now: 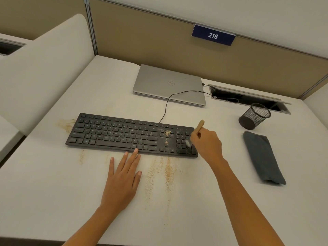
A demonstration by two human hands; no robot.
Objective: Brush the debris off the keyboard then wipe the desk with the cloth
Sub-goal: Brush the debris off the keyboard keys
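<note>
A black keyboard (124, 134) lies across the middle of the white desk (53, 192). A small patch of tan debris (167, 132) sits on its keys left of the number pad. My right hand (206, 144) grips a brush with a wooden handle (199, 126), its bristle end down over the number pad. My left hand (124, 176) lies flat on the desk with straight fingers, the fingertips touching the keyboard's front edge. Streaks of debris (166, 172) lie on the desk in front of the keyboard and at its left end. A folded grey cloth (262, 158) rests at the right.
A shut silver laptop (168, 84) lies behind the keyboard, whose cable (166, 105) runs across to a cable slot (248, 98) in the desk. A black mesh pen cup (254, 116) stands at the back right. Partition walls close the back and left.
</note>
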